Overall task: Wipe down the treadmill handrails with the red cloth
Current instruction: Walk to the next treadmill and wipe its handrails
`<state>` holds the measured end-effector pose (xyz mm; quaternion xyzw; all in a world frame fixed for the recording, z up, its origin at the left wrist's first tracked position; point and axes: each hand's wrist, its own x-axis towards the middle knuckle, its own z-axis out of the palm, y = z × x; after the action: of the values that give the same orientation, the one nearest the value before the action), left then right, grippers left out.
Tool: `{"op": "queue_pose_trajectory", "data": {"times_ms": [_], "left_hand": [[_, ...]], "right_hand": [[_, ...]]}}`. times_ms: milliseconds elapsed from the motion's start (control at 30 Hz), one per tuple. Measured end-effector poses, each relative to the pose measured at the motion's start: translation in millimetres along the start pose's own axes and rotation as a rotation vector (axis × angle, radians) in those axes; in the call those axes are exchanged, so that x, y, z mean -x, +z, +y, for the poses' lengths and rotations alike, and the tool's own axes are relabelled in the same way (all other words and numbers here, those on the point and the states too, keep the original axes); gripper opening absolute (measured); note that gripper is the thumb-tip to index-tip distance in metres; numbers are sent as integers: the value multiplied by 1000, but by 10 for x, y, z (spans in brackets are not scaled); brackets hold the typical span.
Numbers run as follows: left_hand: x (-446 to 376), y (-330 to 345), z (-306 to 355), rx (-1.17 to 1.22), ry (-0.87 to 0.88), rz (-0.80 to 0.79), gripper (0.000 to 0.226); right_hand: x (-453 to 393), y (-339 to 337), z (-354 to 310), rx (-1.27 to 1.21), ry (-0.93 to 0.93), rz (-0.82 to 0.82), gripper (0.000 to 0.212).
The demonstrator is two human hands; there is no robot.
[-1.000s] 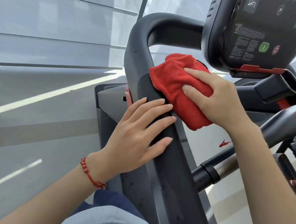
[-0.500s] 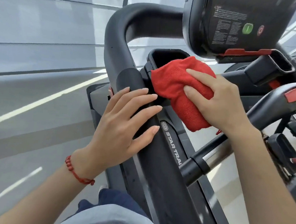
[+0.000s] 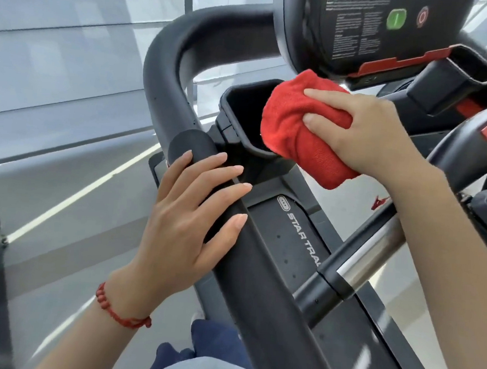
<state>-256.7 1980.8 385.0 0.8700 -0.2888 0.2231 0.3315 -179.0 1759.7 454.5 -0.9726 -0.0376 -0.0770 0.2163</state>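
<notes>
My right hand grip clamped on bunched red cloth, over cup holder; left hand flat, fingers extended, on handrail.

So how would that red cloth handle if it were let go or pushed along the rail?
Probably floppy: the red cloth bunches into folds under the right hand and droops below it. Likely light, since one hand holds it. Its nappy weave should drag rather than slip on the handrail.

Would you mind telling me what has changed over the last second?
The right hand carried the red cloth off the handrail, rightward over the cup holder, bunching it tighter. The left hand stayed flat on the handrail, and the right hand's grip held.
</notes>
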Motion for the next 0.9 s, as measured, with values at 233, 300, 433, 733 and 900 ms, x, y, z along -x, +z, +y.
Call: {"op": "queue_pose_trajectory", "data": {"times_ms": [233, 300, 433, 733, 900], "left_hand": [[18, 5, 6, 6, -9, 6, 37], [18, 9, 9, 6, -12, 11, 37], [30, 16, 9, 13, -12, 18, 38], [84, 14, 8, 10, -10, 44, 39], [117, 0, -1, -4, -22, 78, 35]], "right_hand": [[122, -18, 40, -14, 14, -30, 40], [58, -21, 21, -22, 17, -22, 39], [-93, -15, -36, -10, 24, -35, 39], [254, 42, -66, 7, -18, 63, 38], [403, 62, -131, -19, -53, 125, 37]]}}
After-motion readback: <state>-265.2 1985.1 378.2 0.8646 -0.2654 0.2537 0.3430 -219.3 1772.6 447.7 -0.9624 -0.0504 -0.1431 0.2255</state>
